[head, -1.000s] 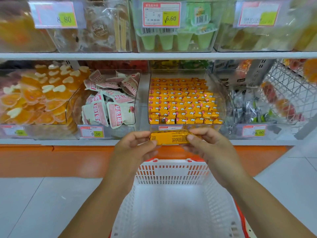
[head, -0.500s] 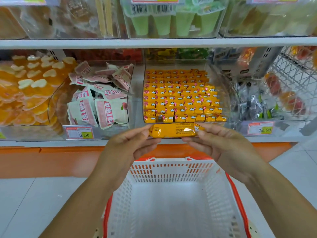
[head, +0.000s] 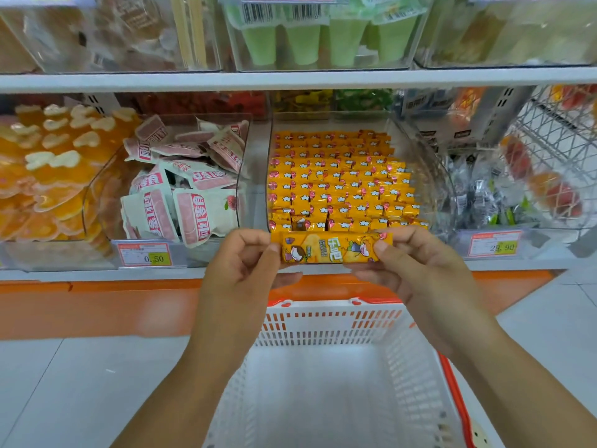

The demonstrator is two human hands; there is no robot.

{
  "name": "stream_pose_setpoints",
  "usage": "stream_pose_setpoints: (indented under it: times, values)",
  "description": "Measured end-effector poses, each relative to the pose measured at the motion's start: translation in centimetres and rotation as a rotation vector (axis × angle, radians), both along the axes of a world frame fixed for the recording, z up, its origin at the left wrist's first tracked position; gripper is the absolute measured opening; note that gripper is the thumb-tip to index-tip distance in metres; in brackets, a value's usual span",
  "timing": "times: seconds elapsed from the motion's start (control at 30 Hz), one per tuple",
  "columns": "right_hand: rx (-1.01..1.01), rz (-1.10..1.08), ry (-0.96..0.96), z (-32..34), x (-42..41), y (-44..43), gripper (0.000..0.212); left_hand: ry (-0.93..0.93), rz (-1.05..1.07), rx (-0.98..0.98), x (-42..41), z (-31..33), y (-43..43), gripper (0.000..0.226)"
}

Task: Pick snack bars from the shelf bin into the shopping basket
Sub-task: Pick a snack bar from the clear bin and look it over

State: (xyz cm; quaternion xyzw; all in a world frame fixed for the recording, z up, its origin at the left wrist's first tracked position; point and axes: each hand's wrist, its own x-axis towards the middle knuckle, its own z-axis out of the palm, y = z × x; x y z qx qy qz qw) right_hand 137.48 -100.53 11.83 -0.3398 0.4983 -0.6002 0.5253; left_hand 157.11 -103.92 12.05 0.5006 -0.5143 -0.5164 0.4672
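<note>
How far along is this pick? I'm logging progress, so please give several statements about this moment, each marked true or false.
1. The left hand and right hand each pinch an end of one snack bar. True.
2. The basket already holds several bars. False: no bar shows inside it.
3. The bin behind the snack bar is nearly empty. False: rows of yellow bars fill it.
4. The snack bar is held crosswise, printed face toward the camera. True.
5. The price tag under the pink-and-white packets reads 0.50. True.
</note>
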Motion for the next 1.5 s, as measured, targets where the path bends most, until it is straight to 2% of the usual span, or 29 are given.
stream_pose_setpoints:
  times: [0.1, 0.23, 0.3, 0.4, 0.53, 0.63, 0.77, 1.0, 1.1, 1.23, 1.3, 1.33, 1.5]
  values:
    - [-0.076, -0.029, 0.034, 0.4, 0.3, 0.4, 0.016, 0.078, 0.009, -0.029, -0.1, 0.4, 0.2, 0.014]
    - [-0.078, -0.018, 0.106, 0.2, 0.3, 0.5, 0.003, 0.069, -0.004, -0.046, 0.0, 0.4, 0.2, 0.016]
    - [-0.064, 0.026, 0.095, 0.1, 0.1, 0.6, 0.022, 0.071, -0.004, -0.034, 0.3, 0.2, 0.0, 0.016]
    - [-0.068, 0.097, 0.079, -0.2, 0.0, 0.6, 0.050, 0.078, -0.013, -0.004, 0.8, 0.0, -0.2, 0.033]
    - [-0.052, 0.102, 0.040, -0.2, -0.1, 0.3, 0.038, 0.117, -0.027, 0.037, 1.4, -0.5, -0.6, 0.031]
    - [-0.028, 0.119, -0.013, 0.1, 0.1, 0.1, 0.044, 0.165, -0.040, 0.046, 1.8, -0.7, -0.8, 0.025]
    - [-0.008, 0.132, -0.053, -0.1, 0.2, -0.1, 0.030, 0.153, -0.034, 0.029, 2.0, -0.9, -0.9, 0.024]
    - [-0.004, 0.174, -0.125, 0.1, -0.4, -0.1, 0.035, 0.144, -0.083, 0.015, 2.0, -0.4, -1.1, 0.027]
    - [-0.020, 0.164, -0.095, 0.0, -0.3, -0.1, 0.035, 0.050, -0.062, -0.052, 2.1, -0.3, -1.1, 0.033]
    - [-0.040, 0.125, 0.081, -0.1, -0.3, 0.0, 0.021, 0.010, -0.017, -0.042, 2.0, -0.4, -1.2, 0.017]
    - [-0.035, 0.101, 0.207, -0.2, -0.5, 0.0, 0.044, 0.014, -0.006, -0.024, 1.9, -0.4, -1.1, 0.013]
    - [-0.036, 0.091, 0.208, -0.3, -0.5, 0.0, 0.050, 0.024, -0.007, -0.014, 1.7, -0.4, -0.9, 0.013]
    - [-0.068, 0.102, 0.100, -0.7, -0.1, 0.0, 0.049, 0.029, -0.009, 0.032, 1.1, -0.3, -0.3, 0.009]
